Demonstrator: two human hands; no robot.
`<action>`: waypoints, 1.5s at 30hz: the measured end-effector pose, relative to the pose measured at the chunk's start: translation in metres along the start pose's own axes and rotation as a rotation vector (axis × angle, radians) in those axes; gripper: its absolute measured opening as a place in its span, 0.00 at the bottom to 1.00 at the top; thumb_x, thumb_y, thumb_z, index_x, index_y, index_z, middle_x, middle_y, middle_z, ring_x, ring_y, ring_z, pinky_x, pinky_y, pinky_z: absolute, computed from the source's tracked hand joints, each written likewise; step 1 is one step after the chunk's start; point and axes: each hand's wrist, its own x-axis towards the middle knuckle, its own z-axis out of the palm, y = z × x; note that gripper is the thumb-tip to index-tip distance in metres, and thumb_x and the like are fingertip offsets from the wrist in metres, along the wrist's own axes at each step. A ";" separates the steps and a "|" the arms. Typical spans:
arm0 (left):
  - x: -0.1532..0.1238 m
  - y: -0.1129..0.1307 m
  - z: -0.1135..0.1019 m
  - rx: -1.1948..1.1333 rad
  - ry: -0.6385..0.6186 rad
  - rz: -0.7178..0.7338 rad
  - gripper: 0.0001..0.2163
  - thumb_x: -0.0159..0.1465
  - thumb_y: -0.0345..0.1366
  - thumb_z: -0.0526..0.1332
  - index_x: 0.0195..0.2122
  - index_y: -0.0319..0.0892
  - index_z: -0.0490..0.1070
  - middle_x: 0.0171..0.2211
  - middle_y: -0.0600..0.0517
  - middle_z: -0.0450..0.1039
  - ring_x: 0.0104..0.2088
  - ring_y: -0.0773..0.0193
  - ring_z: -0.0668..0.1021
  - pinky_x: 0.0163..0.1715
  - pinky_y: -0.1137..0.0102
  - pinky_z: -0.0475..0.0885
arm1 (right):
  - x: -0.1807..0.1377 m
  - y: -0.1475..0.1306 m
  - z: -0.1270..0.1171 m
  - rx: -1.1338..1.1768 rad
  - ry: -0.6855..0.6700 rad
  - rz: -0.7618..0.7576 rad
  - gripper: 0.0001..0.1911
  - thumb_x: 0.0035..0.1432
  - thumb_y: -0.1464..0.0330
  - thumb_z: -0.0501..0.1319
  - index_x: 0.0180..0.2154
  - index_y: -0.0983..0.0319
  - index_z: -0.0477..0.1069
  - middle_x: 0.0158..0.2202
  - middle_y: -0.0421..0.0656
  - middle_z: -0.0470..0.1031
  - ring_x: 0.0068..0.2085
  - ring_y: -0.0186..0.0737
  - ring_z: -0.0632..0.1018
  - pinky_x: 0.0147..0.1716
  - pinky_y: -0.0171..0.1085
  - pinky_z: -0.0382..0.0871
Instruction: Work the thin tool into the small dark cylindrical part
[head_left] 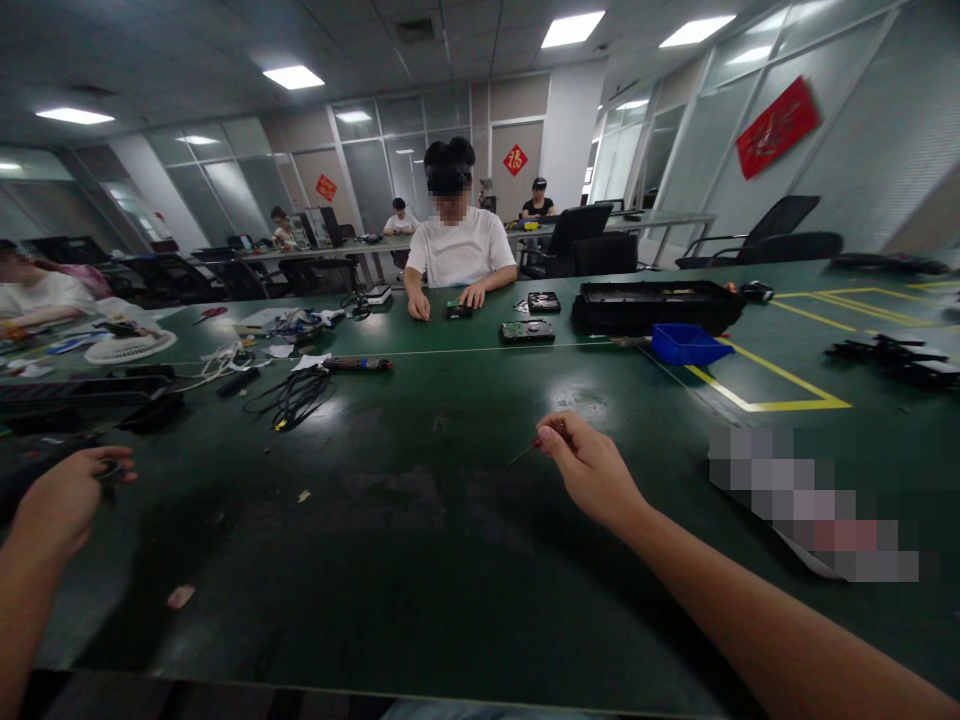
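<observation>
My right hand (592, 465) is above the middle of the green table, its fingers pinched round a small screwdriver (537, 442). The tool's red handle shows at the fingertips, and its thin shaft points down to the left. At the far left, my left hand (60, 500) has its fingers curled round a small dark object (110, 470) with a ring-like edge. Its kind cannot be made out. Both hands are well apart from each other.
Across the green table (420, 620), a person in a white shirt (459, 250) handles a hard drive (459, 310). More drives (527, 331), a black housing (656, 305) and a blue scoop-shaped tray (686, 345) lie nearby. Cables (296, 400) and an electric screwdriver (360, 364) lie left of centre.
</observation>
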 end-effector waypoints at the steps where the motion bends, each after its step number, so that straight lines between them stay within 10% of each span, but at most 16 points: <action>1: 0.004 0.001 0.008 -0.097 -0.020 -0.013 0.05 0.56 0.26 0.53 0.33 0.39 0.61 0.23 0.60 0.64 0.26 0.72 0.68 0.25 0.84 0.64 | 0.000 0.000 0.000 -0.001 -0.001 0.002 0.12 0.68 0.61 0.51 0.39 0.59 0.70 0.33 0.43 0.77 0.36 0.43 0.78 0.35 0.40 0.68; 7: -0.015 0.053 0.068 -0.394 -0.211 0.085 0.10 0.48 0.29 0.55 0.32 0.41 0.67 0.28 0.54 0.67 0.30 0.63 0.71 0.28 0.72 0.66 | 0.001 0.004 0.002 0.018 0.006 -0.004 0.12 0.67 0.60 0.52 0.39 0.59 0.70 0.34 0.43 0.77 0.36 0.43 0.78 0.35 0.40 0.68; 14: -0.119 0.130 0.131 0.064 -0.514 0.643 0.12 0.62 0.35 0.51 0.44 0.45 0.70 0.36 0.50 0.72 0.38 0.55 0.73 0.37 0.64 0.66 | -0.001 0.002 -0.001 0.014 0.008 -0.002 0.12 0.67 0.59 0.53 0.39 0.59 0.71 0.33 0.43 0.77 0.35 0.43 0.78 0.33 0.40 0.67; 22: -0.212 0.159 0.198 0.037 -1.037 0.805 0.15 0.64 0.30 0.47 0.43 0.45 0.72 0.40 0.51 0.73 0.42 0.60 0.74 0.43 0.66 0.67 | -0.002 0.002 -0.003 -0.012 0.009 -0.021 0.13 0.65 0.58 0.56 0.42 0.58 0.73 0.32 0.41 0.79 0.32 0.41 0.78 0.32 0.40 0.68; 29: -0.232 0.136 0.236 0.217 -0.899 0.747 0.27 0.57 0.28 0.58 0.60 0.38 0.61 0.54 0.39 0.68 0.55 0.45 0.70 0.57 0.53 0.64 | -0.005 -0.002 -0.002 0.018 0.097 -0.046 0.12 0.65 0.61 0.57 0.46 0.59 0.74 0.39 0.44 0.80 0.37 0.42 0.79 0.37 0.41 0.70; 45: -0.186 0.113 0.257 -0.246 -0.747 0.726 0.19 0.61 0.26 0.63 0.53 0.46 0.70 0.53 0.50 0.72 0.55 0.58 0.72 0.60 0.60 0.65 | -0.006 0.001 0.002 0.245 0.179 -0.012 0.14 0.65 0.57 0.57 0.44 0.60 0.71 0.34 0.44 0.80 0.36 0.42 0.80 0.37 0.42 0.74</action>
